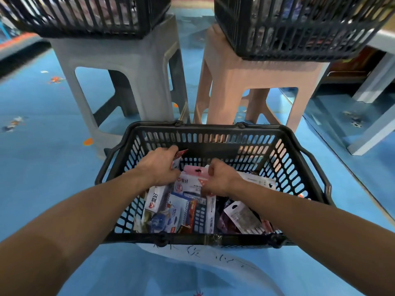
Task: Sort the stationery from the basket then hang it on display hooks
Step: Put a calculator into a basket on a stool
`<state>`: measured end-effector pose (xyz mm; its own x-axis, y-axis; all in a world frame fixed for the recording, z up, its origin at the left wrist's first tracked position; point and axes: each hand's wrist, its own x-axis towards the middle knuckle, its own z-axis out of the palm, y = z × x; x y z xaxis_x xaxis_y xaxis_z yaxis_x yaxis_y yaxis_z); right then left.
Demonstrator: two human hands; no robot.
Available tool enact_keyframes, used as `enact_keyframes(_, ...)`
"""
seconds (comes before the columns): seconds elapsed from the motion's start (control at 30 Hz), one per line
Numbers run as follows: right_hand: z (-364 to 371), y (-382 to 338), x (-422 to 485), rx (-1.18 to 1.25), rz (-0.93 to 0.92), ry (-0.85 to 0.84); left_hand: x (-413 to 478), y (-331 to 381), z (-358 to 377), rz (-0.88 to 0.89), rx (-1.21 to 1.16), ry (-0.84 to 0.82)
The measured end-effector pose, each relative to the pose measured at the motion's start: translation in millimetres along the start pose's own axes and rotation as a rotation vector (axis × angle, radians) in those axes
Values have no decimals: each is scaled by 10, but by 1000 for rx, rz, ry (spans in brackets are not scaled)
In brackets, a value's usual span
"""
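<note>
We reach both bare hands into the black plastic basket [213, 136] on the blue floor [42, 124]. Our left hand [159, 165] is curled closed around a small pack with a red top edge [181, 154], fingers wrapped over its front near the far wall of the basket. Our right hand [218, 178] is closed too, fingers folded down onto a pink-headed card pack [195, 173] with a punched hang hole; we cannot tell whether it truly pinches the pack or only presses on it.

The stationery packs [188, 208] lie jumbled in the basket's bottom: flat glossy card and clear blister fronts, a white box [155, 199] on the left, blue-printed packs in the middle, a dark purple one with a white hang tab [235, 208] to the right. The basket walls are a rigid lattice of oval slots.

Beyond it stand two moulded plastic stools, one grey [132, 67], one pink [256, 75], each bearing another black slotted basket.
</note>
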<state>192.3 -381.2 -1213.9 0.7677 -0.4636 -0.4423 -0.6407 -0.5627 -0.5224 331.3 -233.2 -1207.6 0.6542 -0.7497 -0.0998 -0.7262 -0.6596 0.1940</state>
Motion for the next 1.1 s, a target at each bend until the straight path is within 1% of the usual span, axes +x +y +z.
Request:
enact_keyframes(0.07, -80, -57, 13, 170, -71, 50, -16, 1, -38, -19, -35, 40)
enact_keyframes(0.17, -281, -143, -25, 311, -144, 188, -30, 24, -82, -92, -187, 121)
enact_keyframes(0.23, -330, -179, -34, 432, -112, 289, -26, 58, -105, -161, -331, 150)
enact_keyframes(0.3, -307, -218, -2, 506, 0, 324, -24, 132, -129, -255, -480, 165)
enact_keyframes(0.37, -271, -246, 23, 560, 97, 311, -8, 217, -133, -385, -623, 148)
enact_keyframes(0.43, -254, -255, 24, 608, 141, 315, -16, 271, -129, -488, -803, 73)
enact_keyframes(0.53, -156, -185, 36, 669, 64, 326, -42, 297, -97, -600, -1060, -52)
enact_keyframes(0.67, 12, -133, 50, 743, -47, 242, -60, 386, 33, -600, -1268, -137)
enact_keyframes(0.73, 10, -127, 43, 789, -60, 179, -77, 425, 74, -572, -1356, -139)
enact_keyframes(0.8, -8, -92, 22, 833, -61, 69, -79, 418, 73, -566, -1470, -117)
enact_keyframes(0.83, 7, -64, 32, 813, -87, 23, -75, 395, 66, -588, -1507, -89)
enact_keyframes(0.9, 79, -22, 40, 648, -170, 7, -51, 357, 72, -642, -1521, -19)
enact_keyframes(0.97, 166, -6, 58, 493, -164, 62, -58, 360, 68, -681, -1506, 20)
enact_keyframes(1.1, 155, -105, -26, 303, -179, 203, -65, 382, 82, -702, -1488, -9)
